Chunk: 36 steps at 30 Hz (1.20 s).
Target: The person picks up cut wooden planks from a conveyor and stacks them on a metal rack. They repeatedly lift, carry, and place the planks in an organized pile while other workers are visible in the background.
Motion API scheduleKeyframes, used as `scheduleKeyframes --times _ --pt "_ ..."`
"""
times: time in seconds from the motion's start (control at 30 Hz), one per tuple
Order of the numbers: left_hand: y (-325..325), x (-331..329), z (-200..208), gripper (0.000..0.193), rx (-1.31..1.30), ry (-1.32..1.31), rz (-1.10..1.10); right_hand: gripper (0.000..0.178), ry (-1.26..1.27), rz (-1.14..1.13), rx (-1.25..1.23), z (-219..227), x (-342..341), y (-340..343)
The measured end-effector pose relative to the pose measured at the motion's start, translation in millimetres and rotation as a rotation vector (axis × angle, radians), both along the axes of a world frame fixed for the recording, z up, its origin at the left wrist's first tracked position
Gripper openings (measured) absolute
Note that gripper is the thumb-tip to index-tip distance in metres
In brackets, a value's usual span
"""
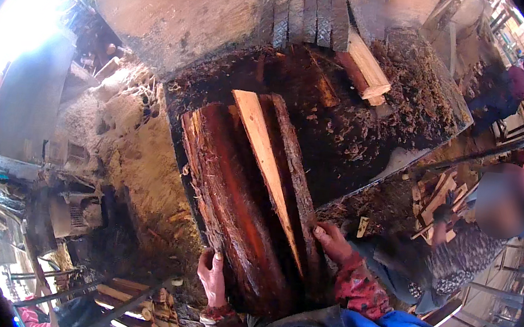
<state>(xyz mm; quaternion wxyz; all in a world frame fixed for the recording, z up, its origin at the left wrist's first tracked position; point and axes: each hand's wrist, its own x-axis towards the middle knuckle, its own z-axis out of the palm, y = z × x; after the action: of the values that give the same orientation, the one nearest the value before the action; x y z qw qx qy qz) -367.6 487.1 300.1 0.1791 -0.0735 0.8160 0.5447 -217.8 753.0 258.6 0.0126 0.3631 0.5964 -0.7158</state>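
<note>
Several bark-covered wood slabs (219, 184) lie side by side in front of me, reddish-brown and rough, their far ends over a dark metal table. A pale wedge of bare wood (268, 164) shows between them. My left hand (213, 277) is closed on the left edge of the slabs near their close end. On the other side, my right hand (333, 241) grips the edge of a narrow bark slab (294, 160), thumb on top. The undersides of the slabs and some fingertips are hidden.
Bark scraps litter the dark metal table (397, 138). A pale squared timber (367, 66) pokes out below a hanging strip curtain (307, 16). At right, a person in a patterned sleeve (464, 262) stands close by wood pieces (442, 196). Sawdust (142, 158) is heaped at left.
</note>
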Motion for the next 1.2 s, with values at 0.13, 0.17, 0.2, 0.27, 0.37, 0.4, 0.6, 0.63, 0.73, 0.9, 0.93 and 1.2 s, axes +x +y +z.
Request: scheduleKeyframes --times 0.13,0.17,0.2,0.27,0.37,0.4,0.6,0.63,0.73,0.9,0.93,1.2 --pt "-1.6 -1.8 -4.4 0.065 0.018 -0.034 -0.088 0.070 -0.030 -0.026 -0.192 9.3 -18.5 8.1" --pt "3.6 1.0 2.5 0.065 0.034 -0.074 -0.098 0.072 -0.018 -0.052 -0.234 9.7 -19.4 7.7" --pt "2.0 1.2 -1.3 0.063 0.053 -0.082 -0.095 0.071 0.014 -0.027 -0.245 11.0 -20.2 7.0" --pt "-1.9 2.1 -5.1 0.059 0.106 -0.130 -0.081 0.069 0.083 0.017 -0.262 18.0 -24.6 4.8" --pt "-14.0 4.5 -7.9 0.056 0.317 -0.311 -0.064 0.068 0.131 0.087 -0.234 8.4 -18.9 -1.2" --pt "-23.2 4.7 -12.0 0.058 0.460 -0.410 -0.069 0.069 0.134 0.110 -0.217 3.3 -14.8 -1.9" --pt "-44.2 -28.8 -53.4 0.085 0.716 -0.638 -0.315 0.070 0.174 0.132 -0.261 -14.2 -3.2 -4.7" --pt "-39.8 -37.9 -54.7 0.088 0.694 -0.648 -0.413 0.084 0.067 0.164 -0.297 -17.6 -3.6 1.5" --pt "-55.5 -53.1 -92.4 0.091 0.558 -0.832 -0.476 0.087 0.105 0.121 -0.222 -26.3 -13.2 4.7" --pt "-39.1 -36.8 -86.5 0.085 0.857 -0.804 -0.306 0.089 0.081 -0.098 -0.076 -29.3 -18.4 -8.3" --pt "-36.4 -34.1 -81.6 0.085 0.879 -0.801 -0.260 0.087 0.089 -0.030 -0.064 -23.9 -20.4 -9.9" --pt "-32.4 -15.5 -22.5 0.078 0.689 -0.650 -0.210 0.072 0.205 0.087 -0.144 20.3 -26.8 -59.3"
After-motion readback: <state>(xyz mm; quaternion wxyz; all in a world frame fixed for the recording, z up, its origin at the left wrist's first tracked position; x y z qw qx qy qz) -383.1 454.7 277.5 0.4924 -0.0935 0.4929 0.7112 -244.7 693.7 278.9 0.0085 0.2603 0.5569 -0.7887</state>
